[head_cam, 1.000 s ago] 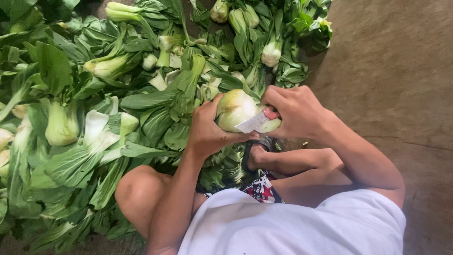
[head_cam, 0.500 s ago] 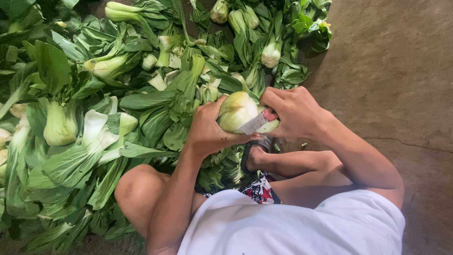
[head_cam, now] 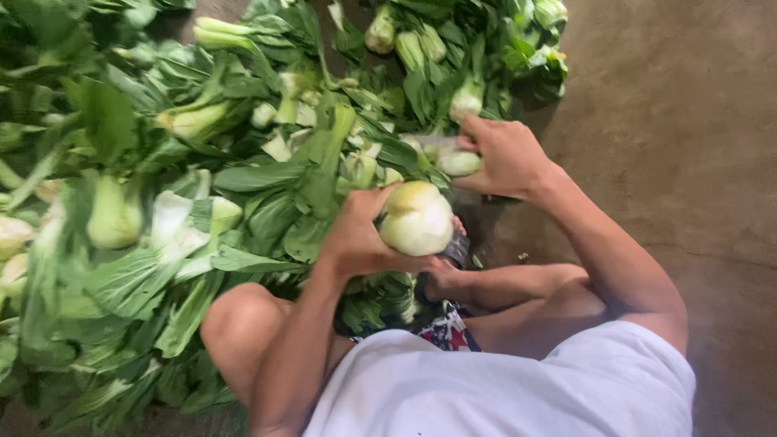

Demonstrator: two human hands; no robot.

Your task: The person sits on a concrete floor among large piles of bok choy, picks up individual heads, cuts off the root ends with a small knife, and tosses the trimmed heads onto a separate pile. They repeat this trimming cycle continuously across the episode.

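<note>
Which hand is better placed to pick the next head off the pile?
The right hand, probably. It reaches over the pile with a knife and a cut piece, while the left hand is full, gripping a trimmed bok choy.

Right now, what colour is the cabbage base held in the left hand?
Pale creamy green, seen best in the head view: cabbage base in the left hand.

Bare brown concrete floor (head_cam: 688, 162), dim light
</note>
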